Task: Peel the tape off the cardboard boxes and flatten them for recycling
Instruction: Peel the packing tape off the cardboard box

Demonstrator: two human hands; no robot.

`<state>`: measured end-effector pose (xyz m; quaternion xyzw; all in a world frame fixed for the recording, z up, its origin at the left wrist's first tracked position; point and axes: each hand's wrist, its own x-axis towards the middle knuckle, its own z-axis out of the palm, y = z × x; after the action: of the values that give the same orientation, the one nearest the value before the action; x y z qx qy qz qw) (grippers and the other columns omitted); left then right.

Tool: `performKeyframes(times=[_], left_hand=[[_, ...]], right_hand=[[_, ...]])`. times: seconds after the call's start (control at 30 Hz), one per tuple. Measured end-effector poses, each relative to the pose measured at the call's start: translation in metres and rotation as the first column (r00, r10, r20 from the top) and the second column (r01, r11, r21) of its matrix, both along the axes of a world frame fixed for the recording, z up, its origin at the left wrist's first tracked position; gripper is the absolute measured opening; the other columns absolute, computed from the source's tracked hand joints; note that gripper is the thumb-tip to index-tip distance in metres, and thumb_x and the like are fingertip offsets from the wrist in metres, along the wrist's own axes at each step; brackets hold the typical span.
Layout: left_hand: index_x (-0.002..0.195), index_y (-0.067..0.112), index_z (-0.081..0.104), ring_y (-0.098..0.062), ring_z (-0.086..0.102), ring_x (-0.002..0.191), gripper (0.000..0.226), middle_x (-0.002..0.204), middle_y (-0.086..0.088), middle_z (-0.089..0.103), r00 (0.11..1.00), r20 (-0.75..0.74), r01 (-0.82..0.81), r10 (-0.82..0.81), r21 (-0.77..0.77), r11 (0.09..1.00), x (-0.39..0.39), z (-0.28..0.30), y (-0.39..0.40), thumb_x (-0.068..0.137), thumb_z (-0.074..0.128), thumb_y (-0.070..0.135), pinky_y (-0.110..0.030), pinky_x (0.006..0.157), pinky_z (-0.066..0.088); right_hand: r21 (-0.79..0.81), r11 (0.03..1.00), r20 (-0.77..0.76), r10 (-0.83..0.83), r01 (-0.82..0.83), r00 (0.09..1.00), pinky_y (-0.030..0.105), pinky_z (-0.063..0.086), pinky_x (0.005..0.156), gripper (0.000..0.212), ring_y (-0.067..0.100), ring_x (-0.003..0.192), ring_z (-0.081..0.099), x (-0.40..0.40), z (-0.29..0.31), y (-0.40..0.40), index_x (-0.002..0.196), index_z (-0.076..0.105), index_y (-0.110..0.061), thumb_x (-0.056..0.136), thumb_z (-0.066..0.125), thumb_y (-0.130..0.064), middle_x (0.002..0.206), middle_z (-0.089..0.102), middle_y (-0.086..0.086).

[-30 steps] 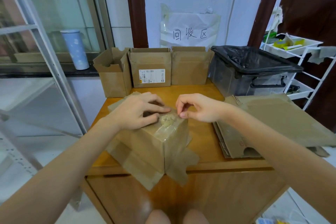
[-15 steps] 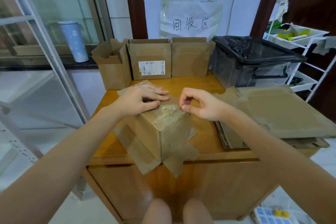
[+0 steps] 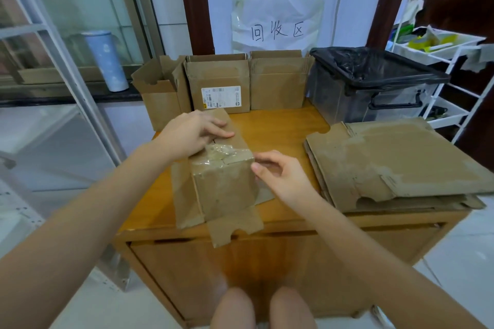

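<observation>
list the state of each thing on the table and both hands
near box: upright, top taped shut, bottom flaps splayed out
tape: crumpled, still stuck on top
left hand: flat on the box top, holding it down
right hand: at the box's right top edge, fingers curled, grip unclear
three back boxes: standing, tops open
flattened stack: lying flat
bin: open, black liner

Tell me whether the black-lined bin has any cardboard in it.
No: the bin shows only its black liner; flattened cardboard lies on the table beside it.
</observation>
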<state>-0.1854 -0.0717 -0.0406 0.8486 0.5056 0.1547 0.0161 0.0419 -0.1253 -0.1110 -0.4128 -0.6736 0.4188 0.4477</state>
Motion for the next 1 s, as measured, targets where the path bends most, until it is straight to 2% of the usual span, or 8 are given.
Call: performKeyframes(times=[0.07,0.17,0.3,0.43,0.5,0.67,0.87,1.0], left_hand=[[0.106,0.041,0.068,-0.014,0.041,0.133,0.044,0.136,0.011,0.055,0.977,0.201,-0.046,0.067,-0.104,0.993,0.004,-0.007,-0.002,0.094,0.054,0.001,-0.033,0.111,0.031],[0.087,0.038,0.07,-0.014,0.042,0.133,0.052,0.133,0.006,0.058,0.873,0.476,-0.011,0.106,-0.198,0.98,0.003,-0.014,-0.007,0.091,0.051,-0.011,-0.029,0.115,0.026],[0.081,0.037,0.074,-0.008,0.047,0.128,0.055,0.119,0.017,0.061,0.852,0.52,0.075,0.057,-0.229,0.971,-0.004,-0.011,-0.008,0.089,0.051,-0.013,-0.026,0.113,0.028],[0.073,0.046,0.074,0.001,0.053,0.12,0.064,0.103,0.029,0.067,0.838,0.545,0.171,-0.024,-0.221,0.96,-0.012,-0.009,-0.007,0.086,0.055,-0.014,-0.02,0.11,0.033],[0.072,0.044,0.074,0.0,0.055,0.118,0.063,0.1,0.028,0.068,0.821,0.569,0.19,-0.044,-0.2,0.961,-0.013,-0.01,-0.005,0.085,0.057,-0.015,-0.018,0.108,0.035],[0.07,0.041,0.075,-0.003,0.057,0.116,0.056,0.097,0.024,0.07,0.793,0.605,0.218,-0.069,-0.177,0.96,-0.014,-0.012,-0.003,0.085,0.06,-0.011,-0.018,0.105,0.038],[0.067,0.038,0.075,-0.004,0.059,0.114,0.054,0.095,0.023,0.071,0.776,0.628,0.21,-0.067,-0.157,0.965,-0.013,-0.017,0.001,0.087,0.058,-0.009,-0.024,0.107,0.039],[0.07,0.037,0.076,-0.005,0.058,0.115,0.054,0.097,0.023,0.071,0.782,0.619,0.213,-0.078,-0.147,0.966,-0.014,-0.018,0.001,0.087,0.058,-0.01,-0.024,0.107,0.039]], right_hand=[[0.035,0.998,-0.036,-0.047,0.048,0.998,0.018,0.051,0.087,0.028,0.01,0.101,0.061,-0.008,0.001,-0.001,0.117,0.061,-0.016,0.09,0.065,-0.016,0.112,0.062,-0.003],[0.068,0.997,-0.083,-0.014,0.02,0.996,0.013,0.048,0.083,0.03,0.003,0.096,0.06,-0.011,0.004,-0.001,0.116,0.06,-0.021,0.088,0.067,-0.014,0.113,0.062,0.0],[0.036,0.999,-0.117,0.03,-0.026,0.993,0.019,0.051,0.083,0.025,0.004,0.09,0.064,-0.012,0.004,-0.002,0.102,0.064,-0.02,0.081,0.074,-0.011,0.101,0.068,0.002],[0.059,0.995,-0.174,0.093,-0.084,0.98,0.017,0.05,0.081,0.018,0.004,0.088,0.064,-0.017,-0.005,-0.009,0.103,0.065,-0.01,0.086,0.067,-0.005,0.102,0.067,0.009],[0.094,0.993,-0.191,0.088,-0.071,0.978,0.018,0.051,0.082,0.016,0.007,0.088,0.063,-0.02,-0.008,-0.011,0.101,0.065,-0.012,0.088,0.063,-0.003,0.102,0.066,0.01],[0.194,0.981,-0.161,0.012,0.02,0.987,0.023,0.052,0.08,0.013,0.013,0.084,0.062,-0.026,-0.009,-0.004,0.09,0.068,-0.016,0.084,0.069,-0.005,0.089,0.066,-0.002],[0.245,0.97,-0.179,0.04,0.005,0.983,0.014,0.045,0.069,0.014,0.007,0.076,0.056,-0.031,-0.007,0.001,0.082,0.066,-0.011,0.084,0.066,0.003,0.081,0.061,-0.005],[0.26,0.966,-0.089,0.038,-0.014,0.995,0.016,0.041,0.067,0.018,0.009,0.073,0.05,-0.036,-0.004,0.003,0.08,0.058,-0.011,0.087,0.059,0.006,0.079,0.055,-0.007]])
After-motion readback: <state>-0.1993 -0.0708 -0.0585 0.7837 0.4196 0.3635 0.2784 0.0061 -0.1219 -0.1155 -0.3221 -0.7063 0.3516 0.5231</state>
